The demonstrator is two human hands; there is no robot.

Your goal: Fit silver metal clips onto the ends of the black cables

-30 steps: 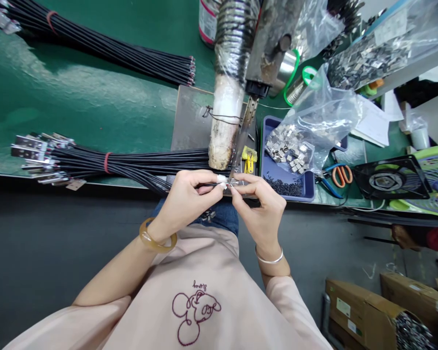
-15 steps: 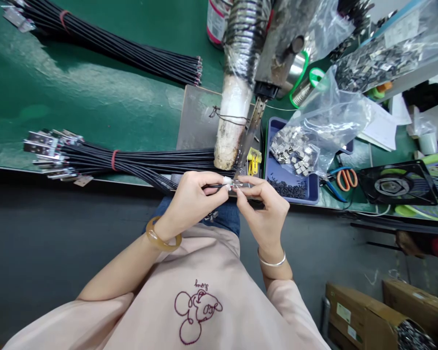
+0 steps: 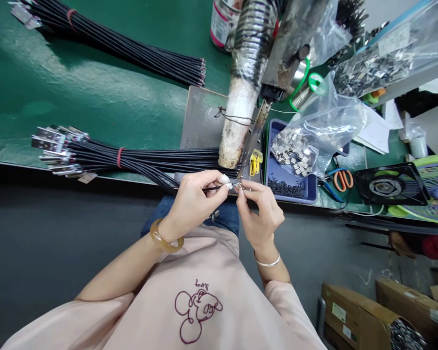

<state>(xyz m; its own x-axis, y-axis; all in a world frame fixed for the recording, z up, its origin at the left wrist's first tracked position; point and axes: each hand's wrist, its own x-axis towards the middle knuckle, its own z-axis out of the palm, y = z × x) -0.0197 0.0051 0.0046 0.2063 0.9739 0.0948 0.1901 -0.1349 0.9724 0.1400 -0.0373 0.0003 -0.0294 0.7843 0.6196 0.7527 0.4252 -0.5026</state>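
My left hand [image 3: 195,199] pinches the end of a thin black cable [image 3: 213,187] at the table's front edge. My right hand [image 3: 261,214] pinches a small metal connector shell [image 3: 238,185] against that cable end. Both hands meet just below the tip of a soldering iron [image 3: 253,138] that slants down from a foil-wrapped holder [image 3: 241,121]. A bundle of black cables [image 3: 142,163] with metal plugs at its left end, bound by a red band, lies across the green table and runs up to my left hand.
A second cable bundle [image 3: 124,46] lies at the back left. A blue tray [image 3: 290,167] holds a plastic bag of metal shells [image 3: 295,146] and small dark parts. Orange-handled scissors [image 3: 337,180], a small fan [image 3: 390,184] and solder spools [image 3: 306,80] stand right. Cardboard boxes [image 3: 354,306] sit on the floor.
My hands stay pinched together at the iron's tip; the right fingers have shifted slightly on the shell. The view has drifted a little, so everything sits slightly higher and to the right.
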